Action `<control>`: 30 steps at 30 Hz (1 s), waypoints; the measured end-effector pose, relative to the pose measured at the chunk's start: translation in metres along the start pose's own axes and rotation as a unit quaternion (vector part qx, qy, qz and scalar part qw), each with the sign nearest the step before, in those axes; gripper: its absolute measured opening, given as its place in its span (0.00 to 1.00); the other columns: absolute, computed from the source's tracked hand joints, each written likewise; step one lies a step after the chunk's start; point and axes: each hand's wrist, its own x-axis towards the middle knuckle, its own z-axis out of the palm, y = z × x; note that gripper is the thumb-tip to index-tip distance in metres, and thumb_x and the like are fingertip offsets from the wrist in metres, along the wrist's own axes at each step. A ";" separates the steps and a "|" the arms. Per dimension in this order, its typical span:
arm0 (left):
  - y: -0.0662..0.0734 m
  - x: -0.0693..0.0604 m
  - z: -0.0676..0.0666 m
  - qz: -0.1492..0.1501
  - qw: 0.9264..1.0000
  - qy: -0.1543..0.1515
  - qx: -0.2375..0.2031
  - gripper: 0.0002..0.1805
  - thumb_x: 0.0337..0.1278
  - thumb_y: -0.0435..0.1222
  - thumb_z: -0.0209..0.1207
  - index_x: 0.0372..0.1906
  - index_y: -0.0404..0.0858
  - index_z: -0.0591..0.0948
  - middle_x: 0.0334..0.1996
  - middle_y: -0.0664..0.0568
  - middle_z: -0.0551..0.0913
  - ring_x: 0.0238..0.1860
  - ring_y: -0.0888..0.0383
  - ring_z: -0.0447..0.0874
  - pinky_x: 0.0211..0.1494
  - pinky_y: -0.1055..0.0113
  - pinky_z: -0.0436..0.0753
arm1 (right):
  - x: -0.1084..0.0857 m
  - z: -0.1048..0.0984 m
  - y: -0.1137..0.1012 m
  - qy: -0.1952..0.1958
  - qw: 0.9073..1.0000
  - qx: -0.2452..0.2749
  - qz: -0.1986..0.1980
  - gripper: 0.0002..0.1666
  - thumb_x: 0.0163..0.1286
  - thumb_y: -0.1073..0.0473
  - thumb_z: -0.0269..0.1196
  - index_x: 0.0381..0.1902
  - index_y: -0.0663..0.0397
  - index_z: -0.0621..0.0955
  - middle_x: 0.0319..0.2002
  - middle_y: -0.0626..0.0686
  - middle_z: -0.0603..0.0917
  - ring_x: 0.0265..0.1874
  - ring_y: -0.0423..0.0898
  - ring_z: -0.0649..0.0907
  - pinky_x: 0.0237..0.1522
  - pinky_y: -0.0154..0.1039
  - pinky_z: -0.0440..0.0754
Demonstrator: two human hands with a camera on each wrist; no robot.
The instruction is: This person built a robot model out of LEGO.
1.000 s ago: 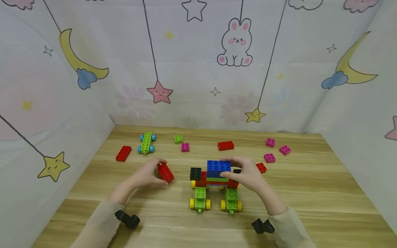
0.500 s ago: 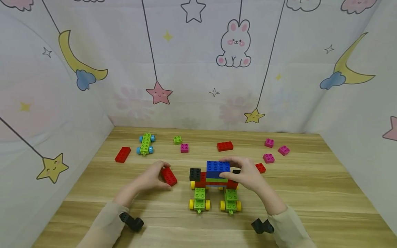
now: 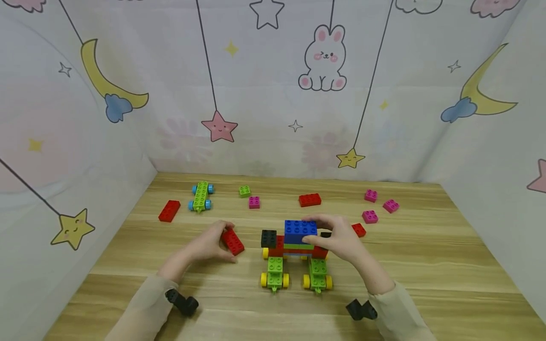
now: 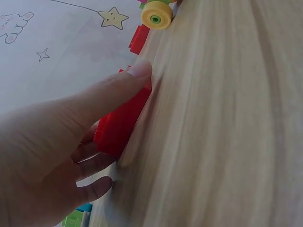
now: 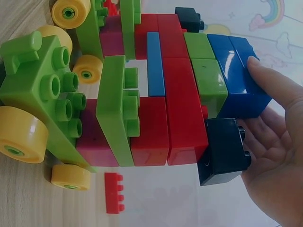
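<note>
Nudged a little toward the wheeled build [image 3: 297, 252] and nearer the person since a second ago, the red brick [image 3: 233, 242] sits in the left hand [image 3: 209, 244], which has shifted along with it; the build and the other hand stay in place. That left hand pinches the brick, thumb at the near end and fingers on the far side, just left of the build; whether the brick touches the wooden table [image 3: 239, 303] I cannot tell. Meanwhile the right hand [image 3: 341, 238] grips the blue block [image 3: 300, 232] at the top of the build, thumb on its near face. Beneath the blue comes a green layer [image 5: 207, 85], then red bricks, with a black block [image 3: 268, 238] at each end, the right one partly hidden by the hand. Green bases on yellow wheels [image 3: 264, 279] carry the whole upright structure. Farther back on the table are a green car base [image 3: 201, 196] with blue wheels, a spare red brick [image 3: 169, 211] beside it, a small green brick [image 3: 245, 191] near a pink brick [image 3: 254, 202], a long red brick [image 3: 310, 200], and three pink bricks [image 3: 370, 217] at the right, with a small red piece [image 3: 359, 230] just beyond the right hand.
</note>
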 end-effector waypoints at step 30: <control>-0.008 0.016 -0.023 0.136 0.984 -0.111 0.041 0.27 0.52 0.28 0.68 0.59 0.33 0.78 0.59 0.42 0.78 0.61 0.42 0.74 0.65 0.47 0.74 | 0.000 0.000 0.001 0.001 1.000 0.003 -0.005 0.24 0.60 0.59 0.71 0.55 0.58 0.82 0.53 0.59 0.84 0.51 0.58 0.84 0.53 0.53 0.82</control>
